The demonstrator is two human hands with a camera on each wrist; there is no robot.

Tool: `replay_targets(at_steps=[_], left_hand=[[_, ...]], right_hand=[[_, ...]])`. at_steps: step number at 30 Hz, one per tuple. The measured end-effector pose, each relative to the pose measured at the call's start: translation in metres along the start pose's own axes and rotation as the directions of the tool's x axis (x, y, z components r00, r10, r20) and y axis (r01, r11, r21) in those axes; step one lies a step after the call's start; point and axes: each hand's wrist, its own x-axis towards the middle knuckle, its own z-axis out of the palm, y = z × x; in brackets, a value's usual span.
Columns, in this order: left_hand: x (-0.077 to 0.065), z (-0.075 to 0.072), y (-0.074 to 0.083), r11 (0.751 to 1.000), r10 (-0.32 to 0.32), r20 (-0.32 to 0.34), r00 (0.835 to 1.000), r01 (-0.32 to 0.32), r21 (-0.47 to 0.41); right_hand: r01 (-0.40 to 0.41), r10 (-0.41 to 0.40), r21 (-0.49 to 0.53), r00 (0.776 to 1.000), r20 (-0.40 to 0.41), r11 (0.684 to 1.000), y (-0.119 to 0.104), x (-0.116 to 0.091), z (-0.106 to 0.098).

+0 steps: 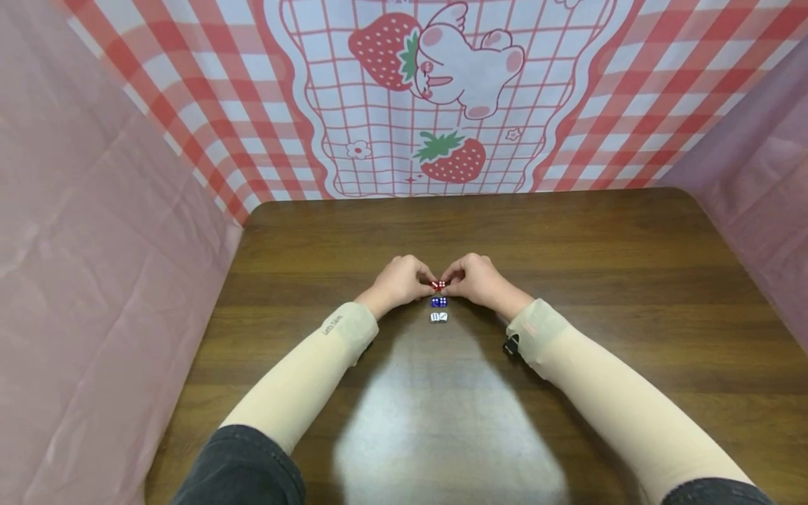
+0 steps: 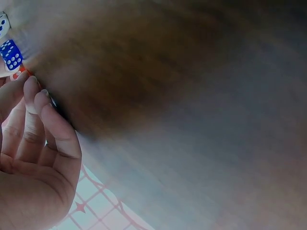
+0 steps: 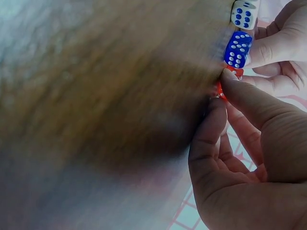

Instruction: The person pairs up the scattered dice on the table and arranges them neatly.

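Two red dice (image 1: 438, 285) sit side by side near the middle of the wooden table. My left hand (image 1: 399, 280) pinches the left one between thumb and fingertips. From the other side, my right hand (image 1: 481, 282) pinches the right one, and its thumb and fingers partly cover the red die (image 3: 220, 90) in the right wrist view. Just nearer to me lies a pair of blue dice (image 1: 438, 302) with white dots. A pair of white dice (image 1: 438, 318) follows, in line with the others. Only a sliver of red die (image 2: 19, 73) shows in the left wrist view.
The brown wooden table (image 1: 568, 238) reaches out on all sides of the dice. Behind its far edge hangs a red-and-white checked cloth (image 1: 221, 91) with strawberries. Pink cloth (image 1: 113, 266) hangs at the left and right.
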Motion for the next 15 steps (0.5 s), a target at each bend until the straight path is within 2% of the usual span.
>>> replay_targets(at_steps=[9, 15], left_hand=[[0.0002, 0.0014, -0.0012, 0.999, -0.004, 0.005, 1.000, 0.004, -0.039], [0.0010, 0.0016, -0.0042, 0.999, 0.031, -0.007, 0.999, -0.032, -0.021]], right_hand=[[-0.009, 0.009, 0.006, 1.000, 0.000, 1.000, -0.0001, -0.0017, 0.0006], [-0.001, 0.001, 0.001, 1.000, 0.013, 1.000, -0.0002, -0.0017, -0.0007]])
